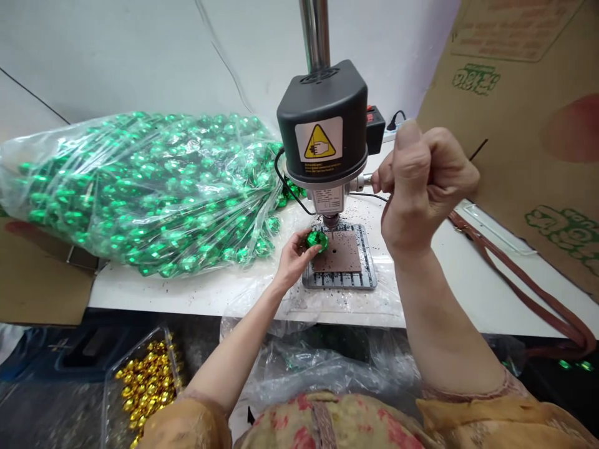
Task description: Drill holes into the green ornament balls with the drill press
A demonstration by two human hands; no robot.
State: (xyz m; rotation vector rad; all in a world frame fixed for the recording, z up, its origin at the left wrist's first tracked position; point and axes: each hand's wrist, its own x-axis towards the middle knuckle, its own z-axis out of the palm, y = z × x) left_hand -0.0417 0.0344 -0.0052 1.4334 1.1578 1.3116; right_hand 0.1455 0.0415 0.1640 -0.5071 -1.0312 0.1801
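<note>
The ball (317, 241) is metallic green, its facets bright and dark. Green glitters through the clear bag (154, 187). The drill (322, 93) is black, its label (319, 140) white with a black-edged yellow triangle; column (316, 37) and handle (367, 179) are silver. The plate (369, 274) is grey, the board (349, 259) reddish brown, the table (150, 292) white with dark specks. The beads (147, 386) shine gold. The shirt (285, 427) is tan, blotched pinkish red; the carton (510, 143) is brown, printed green and red.

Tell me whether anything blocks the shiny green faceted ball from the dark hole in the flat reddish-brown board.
Nothing visible does: the shiny green faceted ball, held in the left hand, is just left of the dark hole. The metal drill chuck hangs above the flat reddish-brown board.
</note>
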